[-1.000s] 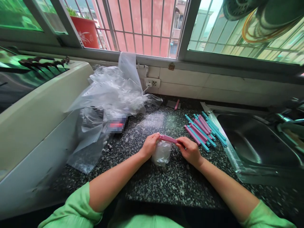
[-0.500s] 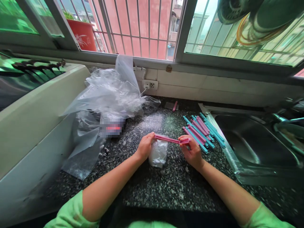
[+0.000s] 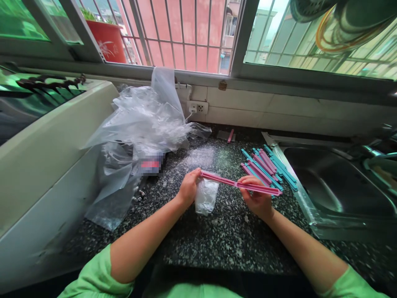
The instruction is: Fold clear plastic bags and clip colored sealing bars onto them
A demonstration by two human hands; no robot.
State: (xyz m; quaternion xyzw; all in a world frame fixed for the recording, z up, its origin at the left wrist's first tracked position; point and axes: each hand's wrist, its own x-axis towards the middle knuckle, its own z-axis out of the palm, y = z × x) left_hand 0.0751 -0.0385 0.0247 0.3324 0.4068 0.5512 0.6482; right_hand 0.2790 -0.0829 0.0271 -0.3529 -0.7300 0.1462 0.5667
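A long pink sealing clip (image 3: 240,184) is held level above a speckled dark granite countertop (image 3: 223,240), stretched between two bare hands. The left hand (image 3: 188,191) pinches the clip's near end with fingers closed on it, and the same hand bunches the neck of a small clear plastic bag (image 3: 206,197) that hangs just below the clip and rests on the counter. The right hand (image 3: 257,196) is closed around the clip past its middle, thumb on top, so the far end sticks out beyond the fingers.

A second ago the clip looked short, covered by both hands close together; half a second ago it was longer; now it reaches well past the right hand. It appears to have been swung open or drawn out to full length, with the bag's neck at the left end, which suggests the bag is about to be clamped or has just been freed.

Just beyond the right hand lies a loose pile of pink and blue clips (image 3: 266,167), almost touching the held clip's tip. Further right is the raised rim of a steel sink (image 3: 297,194). Left of the left hand sits a heap of crumpled clear plastic bags (image 3: 139,124), then a white appliance (image 3: 46,145). Toward the body the counter is bare, with room to move.
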